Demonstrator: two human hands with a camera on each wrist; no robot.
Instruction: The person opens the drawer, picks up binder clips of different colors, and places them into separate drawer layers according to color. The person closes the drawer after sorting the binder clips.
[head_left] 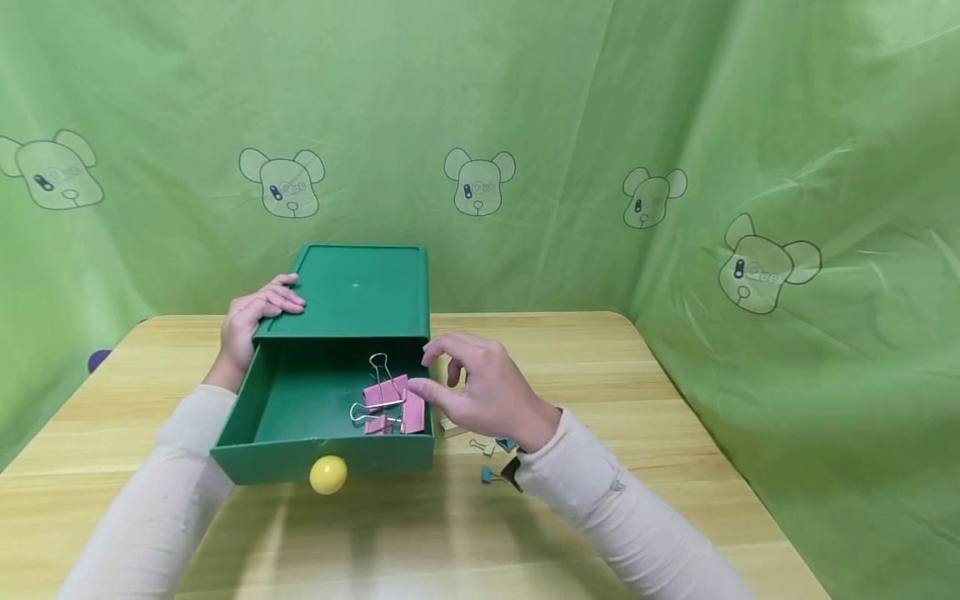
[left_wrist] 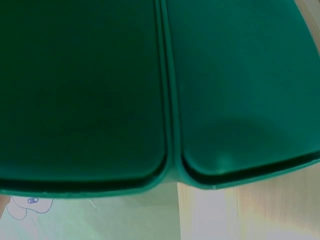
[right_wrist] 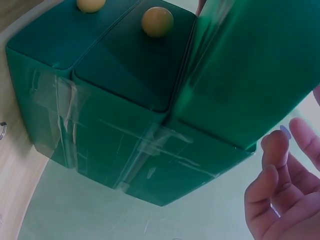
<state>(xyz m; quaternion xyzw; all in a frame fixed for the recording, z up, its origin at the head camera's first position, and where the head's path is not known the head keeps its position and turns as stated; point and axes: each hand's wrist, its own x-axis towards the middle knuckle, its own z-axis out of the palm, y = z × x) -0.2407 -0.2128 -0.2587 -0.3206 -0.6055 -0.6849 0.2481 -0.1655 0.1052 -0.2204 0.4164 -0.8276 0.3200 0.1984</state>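
The top drawer (head_left: 292, 454) of a green drawer unit (head_left: 360, 292) is pulled out, its yellow knob (head_left: 328, 475) facing me. Several pink binder clips (head_left: 386, 392) lie in its right part, wire handles up or sideways. My left hand (head_left: 258, 312) rests on the unit's left top edge, fingers on the lid; its thumb is hidden. Over the drawer's right rim hovers my right hand (head_left: 480, 383), fingers bent loosely and thumb apart, holding nothing. The right wrist view also shows that hand (right_wrist: 285, 185) beside the green unit (right_wrist: 120, 125). The left wrist view shows green panels (left_wrist: 235, 75).
Right of the unit, small binder clips lie on the wooden table (head_left: 600, 367): a yellow one (head_left: 483, 447), a blue one (head_left: 491, 475) and others partly under my right wrist. Lower drawers with a yellow knob (right_wrist: 157, 22) sit beneath. A green curtain (head_left: 540, 83) surrounds the table.
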